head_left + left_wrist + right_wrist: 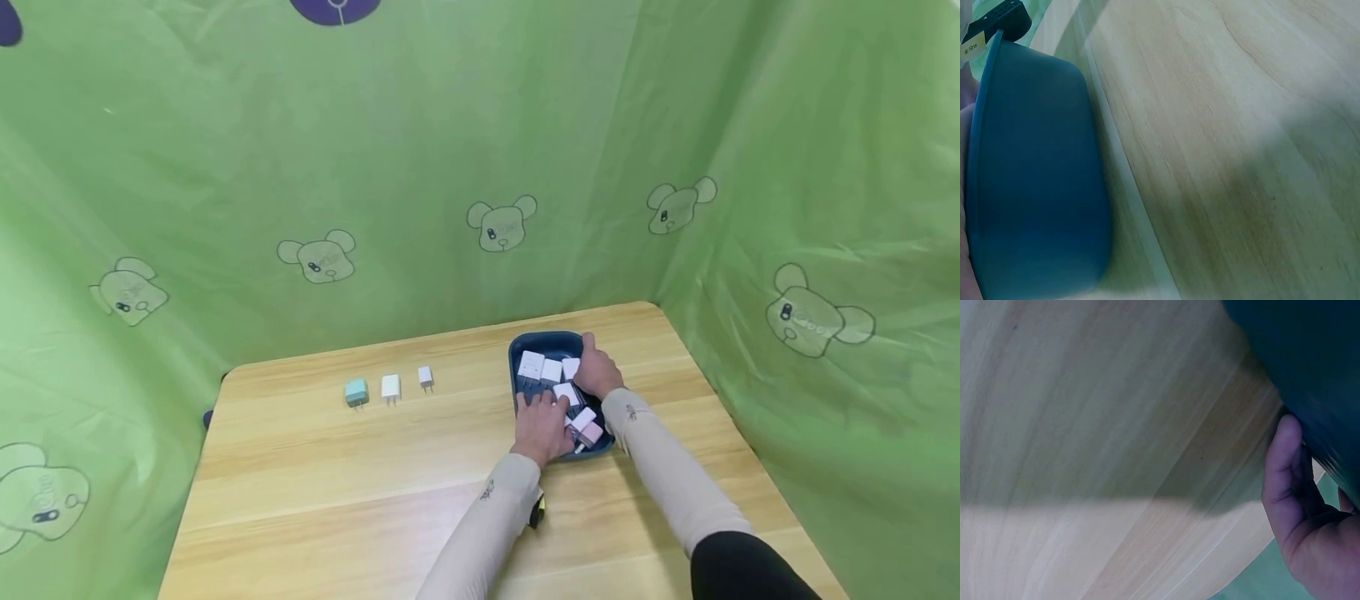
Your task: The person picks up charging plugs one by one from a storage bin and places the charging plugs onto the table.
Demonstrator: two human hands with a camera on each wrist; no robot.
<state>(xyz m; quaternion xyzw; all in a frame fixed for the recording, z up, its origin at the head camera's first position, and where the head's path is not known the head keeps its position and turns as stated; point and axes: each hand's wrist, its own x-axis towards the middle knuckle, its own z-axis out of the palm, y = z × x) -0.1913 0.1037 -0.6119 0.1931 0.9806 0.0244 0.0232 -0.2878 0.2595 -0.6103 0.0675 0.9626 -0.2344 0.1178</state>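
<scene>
A dark blue plastic basin (551, 341) stands on the right part of the table, holding several white charger plugs (532, 365) and a pink charger plug (591, 433). My left hand (542, 429) reaches over the basin's front left rim, fingers spread at the plugs; one fingertip is by a white plug (566, 394). The left wrist view shows mostly the basin's outer wall (1041, 169). At the right rim, my right hand (597, 372) grips the basin; bent fingers (1282, 447) lie against its outside in the right wrist view.
Left of the basin, a teal charger plug (356, 392), a white charger plug (391, 387) and a smaller white plug (425, 377) lie in a row on the wooden table (337, 500). A green curtain (420, 167) hangs behind and at both sides.
</scene>
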